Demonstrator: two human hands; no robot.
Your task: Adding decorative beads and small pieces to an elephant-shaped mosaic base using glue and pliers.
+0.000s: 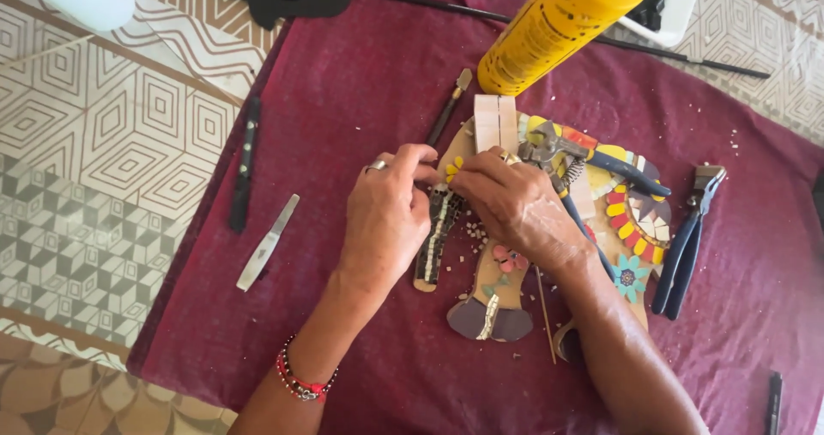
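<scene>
Maroon cloth (360,100) covers the tabletop. Left hand (388,212) and right hand (515,205) meet fingertip to fingertip over a wooden mosaic piece (493,285), fingers pinched nearly closed around small yellow tile bits (452,171); what each grips exactly is hidden. Blue-handled nippers (592,162) lie just behind the right hand, blue pliers (687,242) farther right. Yellow bottle (558,23) beyond both hands.

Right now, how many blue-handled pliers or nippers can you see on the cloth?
2. One pair of nippers lies on the mosaic piece beside the right hand; the other pliers lie right of it. Hands may hide more.
</scene>
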